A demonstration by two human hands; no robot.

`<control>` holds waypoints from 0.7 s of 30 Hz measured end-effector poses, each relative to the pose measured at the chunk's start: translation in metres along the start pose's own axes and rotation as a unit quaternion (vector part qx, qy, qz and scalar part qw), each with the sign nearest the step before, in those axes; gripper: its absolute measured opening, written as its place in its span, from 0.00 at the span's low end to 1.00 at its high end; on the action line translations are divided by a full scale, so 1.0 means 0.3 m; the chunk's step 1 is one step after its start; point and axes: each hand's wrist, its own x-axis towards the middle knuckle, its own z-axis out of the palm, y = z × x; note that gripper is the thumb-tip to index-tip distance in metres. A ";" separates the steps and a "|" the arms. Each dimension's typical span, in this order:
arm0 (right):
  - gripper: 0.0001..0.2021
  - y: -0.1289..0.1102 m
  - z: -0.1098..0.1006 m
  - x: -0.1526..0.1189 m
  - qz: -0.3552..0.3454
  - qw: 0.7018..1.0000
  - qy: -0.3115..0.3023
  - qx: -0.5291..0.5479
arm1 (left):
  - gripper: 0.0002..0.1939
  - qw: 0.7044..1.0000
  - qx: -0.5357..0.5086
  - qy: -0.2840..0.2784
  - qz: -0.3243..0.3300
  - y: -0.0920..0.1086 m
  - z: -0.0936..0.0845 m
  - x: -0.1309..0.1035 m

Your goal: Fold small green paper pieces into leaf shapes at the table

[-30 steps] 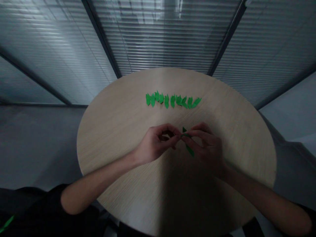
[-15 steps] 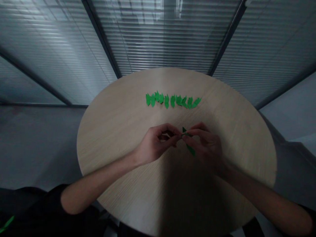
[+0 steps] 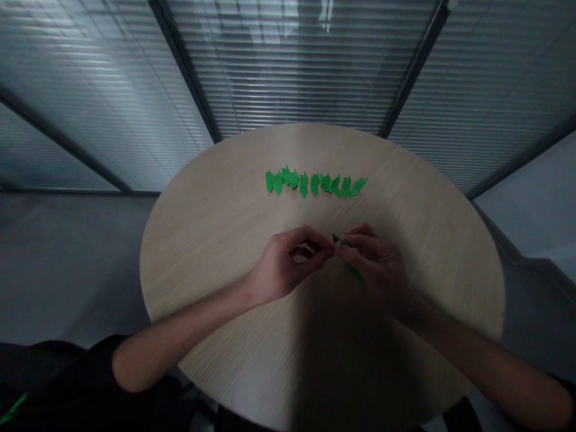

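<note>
Green paper piece (image 3: pixel 350 259) sits pinched between both hands above the middle of the round bench (image 3: pixel 216 240): left hand (image 3: pixel 288 264) nips its upper tip, right hand (image 3: pixel 378 267) grips the rest (it has tilted slightly since before). Beyond lies a row of green paper leaves (image 3: pixel 315 182), with bare wood all around.
</note>
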 end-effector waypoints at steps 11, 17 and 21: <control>0.05 0.022 0.011 0.012 0.038 0.998 -0.019 0.054 | 0.02 0.994 0.080 0.038 0.062 -0.019 -0.008 0.000; 0.07 0.014 0.006 0.012 0.044 0.997 -0.029 0.056 | 0.02 0.988 0.106 0.008 0.108 -0.019 -0.010 -0.002; 0.06 0.015 0.011 0.014 0.072 0.994 -0.033 0.077 | 0.01 0.989 0.116 0.031 0.085 -0.021 -0.012 0.001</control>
